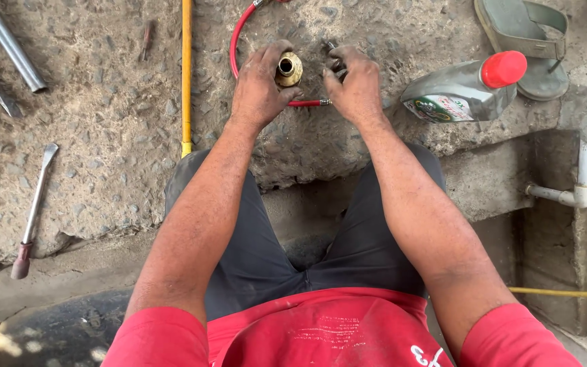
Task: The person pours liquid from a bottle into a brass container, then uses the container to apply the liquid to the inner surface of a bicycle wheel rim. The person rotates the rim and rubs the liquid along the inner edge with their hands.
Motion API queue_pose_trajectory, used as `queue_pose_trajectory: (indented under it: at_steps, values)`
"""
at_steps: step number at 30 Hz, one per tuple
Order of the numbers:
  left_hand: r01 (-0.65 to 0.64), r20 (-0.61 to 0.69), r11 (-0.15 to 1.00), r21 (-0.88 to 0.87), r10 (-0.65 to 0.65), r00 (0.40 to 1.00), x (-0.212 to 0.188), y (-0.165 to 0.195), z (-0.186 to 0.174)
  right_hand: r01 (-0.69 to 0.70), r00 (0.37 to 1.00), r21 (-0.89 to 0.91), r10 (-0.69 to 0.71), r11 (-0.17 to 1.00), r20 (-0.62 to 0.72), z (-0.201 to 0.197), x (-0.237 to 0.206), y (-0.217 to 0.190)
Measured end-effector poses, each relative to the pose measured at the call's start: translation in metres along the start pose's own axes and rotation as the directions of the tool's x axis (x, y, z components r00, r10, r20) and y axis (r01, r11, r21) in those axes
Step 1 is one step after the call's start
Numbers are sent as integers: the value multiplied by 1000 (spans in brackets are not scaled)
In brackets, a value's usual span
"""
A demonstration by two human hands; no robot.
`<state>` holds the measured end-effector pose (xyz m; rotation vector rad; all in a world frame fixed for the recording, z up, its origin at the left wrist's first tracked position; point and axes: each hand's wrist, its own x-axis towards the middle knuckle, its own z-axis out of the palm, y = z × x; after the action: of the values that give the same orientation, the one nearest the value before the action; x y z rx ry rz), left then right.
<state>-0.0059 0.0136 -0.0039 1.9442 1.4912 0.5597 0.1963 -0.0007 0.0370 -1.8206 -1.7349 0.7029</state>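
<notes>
My left hand (259, 85) grips a round brass fitting (289, 68) with an open bore, held just above the rough concrete ground. My right hand (353, 85) is closed around a small dark metal part (335, 60) close to the fitting's right side. A thin red hose (236, 37) loops behind both hands and runs under them, ending in a metal tip (324, 102) by my right hand. My knees in dark trousers sit below the hands.
A grey oil bottle with a red cap (467, 88) lies right of my hands, a sandal (528, 41) behind it. A yellow rod (186, 75), metal pipes (8, 44) and a long tool (34, 211) lie left. A white pipe elbow (582, 190) stands at right.
</notes>
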Motion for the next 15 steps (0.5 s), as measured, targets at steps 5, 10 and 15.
queue_pose_trajectory:
  at_steps: [5, 10, 15]
  values:
    - [-50, -7, 990, 128, 51, 999, 4, 3, -3, 121, 986, -108, -131, 987, -98, -12, -2, -10]
    - [-20, 49, 999, 48, 17, 999, 4, 9, -16, 202, 927, -67, -213, 977, -308, -62, -40, -17]
    - [-276, -208, 961, -13, 268, 941, 0, -2, -21, 209, 594, -54, -170, 976, -786, -107, -121, 8]
